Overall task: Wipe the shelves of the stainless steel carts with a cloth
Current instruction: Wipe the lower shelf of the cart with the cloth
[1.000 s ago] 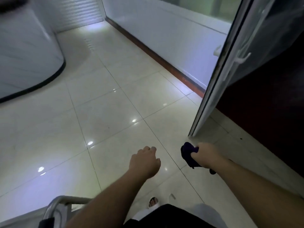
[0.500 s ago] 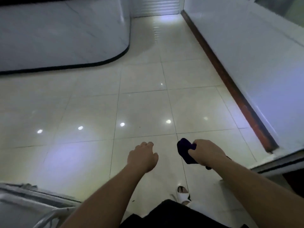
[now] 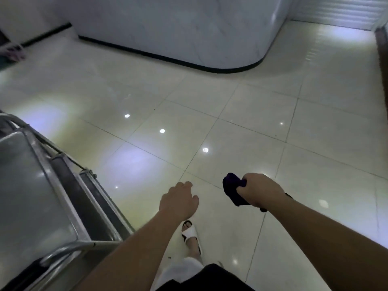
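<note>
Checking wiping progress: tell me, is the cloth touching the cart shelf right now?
No, the right hand grips the dark cloth over the floor, apart from the cart.

Both my forearms reach forward, bare to the elbow. My left hand (image 3: 178, 201) hangs palm down with fingers loosely curled, holding nothing. My right hand (image 3: 259, 191), just right of it and apart from it, is fisted, knuckles up, gripping a dark cloth (image 3: 232, 190) that bunches out past my thumb side.
</note>
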Motion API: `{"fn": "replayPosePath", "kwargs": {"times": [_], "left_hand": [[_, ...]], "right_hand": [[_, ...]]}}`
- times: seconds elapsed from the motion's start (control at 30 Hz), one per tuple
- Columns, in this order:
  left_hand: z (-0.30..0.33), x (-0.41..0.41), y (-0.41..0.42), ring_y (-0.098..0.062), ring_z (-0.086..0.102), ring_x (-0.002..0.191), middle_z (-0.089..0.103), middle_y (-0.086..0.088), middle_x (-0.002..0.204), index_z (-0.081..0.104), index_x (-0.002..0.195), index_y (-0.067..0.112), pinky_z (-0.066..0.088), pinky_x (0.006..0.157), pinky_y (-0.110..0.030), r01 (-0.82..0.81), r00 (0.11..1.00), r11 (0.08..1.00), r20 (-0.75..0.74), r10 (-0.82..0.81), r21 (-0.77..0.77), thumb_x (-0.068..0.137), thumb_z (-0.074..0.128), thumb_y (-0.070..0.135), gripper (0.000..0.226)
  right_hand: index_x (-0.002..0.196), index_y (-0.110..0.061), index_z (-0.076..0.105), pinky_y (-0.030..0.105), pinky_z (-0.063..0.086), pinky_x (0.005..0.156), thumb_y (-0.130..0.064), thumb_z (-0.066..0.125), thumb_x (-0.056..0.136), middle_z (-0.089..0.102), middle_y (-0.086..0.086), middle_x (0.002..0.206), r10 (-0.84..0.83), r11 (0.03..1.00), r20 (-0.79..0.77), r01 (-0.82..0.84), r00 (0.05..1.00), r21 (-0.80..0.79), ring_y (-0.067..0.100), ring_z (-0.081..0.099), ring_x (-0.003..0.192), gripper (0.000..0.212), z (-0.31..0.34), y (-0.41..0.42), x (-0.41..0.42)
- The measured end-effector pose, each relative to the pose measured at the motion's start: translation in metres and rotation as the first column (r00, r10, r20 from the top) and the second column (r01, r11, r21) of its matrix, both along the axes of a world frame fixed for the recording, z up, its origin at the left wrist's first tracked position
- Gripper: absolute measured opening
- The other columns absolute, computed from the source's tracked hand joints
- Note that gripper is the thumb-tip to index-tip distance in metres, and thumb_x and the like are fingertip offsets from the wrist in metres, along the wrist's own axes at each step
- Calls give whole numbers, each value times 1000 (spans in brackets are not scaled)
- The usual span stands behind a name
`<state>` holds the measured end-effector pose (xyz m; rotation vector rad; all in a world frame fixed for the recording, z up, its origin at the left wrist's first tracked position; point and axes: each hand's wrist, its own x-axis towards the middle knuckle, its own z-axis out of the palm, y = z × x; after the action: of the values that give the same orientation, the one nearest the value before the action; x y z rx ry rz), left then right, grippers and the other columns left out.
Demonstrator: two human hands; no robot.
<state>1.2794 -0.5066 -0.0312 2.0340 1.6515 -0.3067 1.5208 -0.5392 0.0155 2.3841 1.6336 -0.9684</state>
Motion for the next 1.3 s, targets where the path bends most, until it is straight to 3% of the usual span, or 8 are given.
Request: {"fn": "replayPosePath", "kwargs": {"times": [0.37, 0.57, 0.73, 0.87, 1.0, 1.1, 1.3], "left_hand": [[-5, -54, 179, -27, 51, 128, 48, -1, 147, 39, 153, 24, 44, 98, -42, -105, 994, 994, -30, 106, 22, 104, 41, 45, 54], [-5, -79, 249, -26, 52, 125, 49, 0, 145, 41, 151, 23, 46, 96, -41, -251, 967, 968, -32, 252, 25, 104, 40, 44, 52], [-10, -92, 302, -26, 53, 125, 47, -1, 147, 38, 154, 24, 46, 95, -39, -443, 896, 896, -27, 444, 24, 104, 41, 43, 53], [-5, -94, 337, -26, 54, 124, 49, -2, 145, 42, 151, 22, 46, 93, -40, -638, 769, 769, -35, 639, 32, 104, 41, 42, 50], [0, -88, 348, -26, 54, 127, 49, -1, 148, 41, 152, 24, 47, 98, -41, -783, 620, 621, -28, 784, 38, 104, 42, 43, 52], [1, -94, 340, -24, 54, 129, 48, 1, 149, 42, 152, 26, 47, 98, -41, -875, 484, 484, -9, 875, 17, 103, 42, 43, 52], [-14, -128, 313, -25, 57, 126, 50, 0, 151, 45, 151, 27, 47, 95, -38, -968, 249, 249, 8, 968, -21, 100, 46, 43, 53]], "right_hand": [[85, -20, 58, 33, 55, 63, -37, 53, 89, 65, 0, 75, 188, 982, 41, -189, 981, 13, 18, 62, 63, 19, 2, 224, -63], [86, -19, 59, 35, 57, 66, -37, 53, 88, 66, 0, 75, 341, 940, 36, -341, 940, 11, 19, 62, 63, 19, 1, 326, -95], [87, -18, 60, 34, 57, 65, -37, 52, 90, 65, 0, 74, 538, 842, 45, -539, 842, 15, 18, 63, 63, 20, -8, 425, -118], [90, -16, 61, 32, 53, 60, -34, 53, 88, 66, 0, 76, 683, 729, 39, -684, 729, 20, 17, 61, 63, 19, -10, 501, -134], [88, -18, 60, 34, 57, 64, -33, 52, 87, 67, 0, 75, 792, 609, 39, -793, 609, 9, 19, 63, 64, 17, -8, 552, -155], [88, -19, 59, 39, 60, 73, -36, 51, 89, 67, 1, 79, 871, 489, 46, -872, 488, 0, 22, 67, 72, 19, -7, 571, -185], [86, -19, 57, 35, 55, 69, -34, 50, 87, 67, 1, 79, 966, 259, 21, -966, 258, -22, 21, 65, 69, 17, -15, 573, -273]]}}
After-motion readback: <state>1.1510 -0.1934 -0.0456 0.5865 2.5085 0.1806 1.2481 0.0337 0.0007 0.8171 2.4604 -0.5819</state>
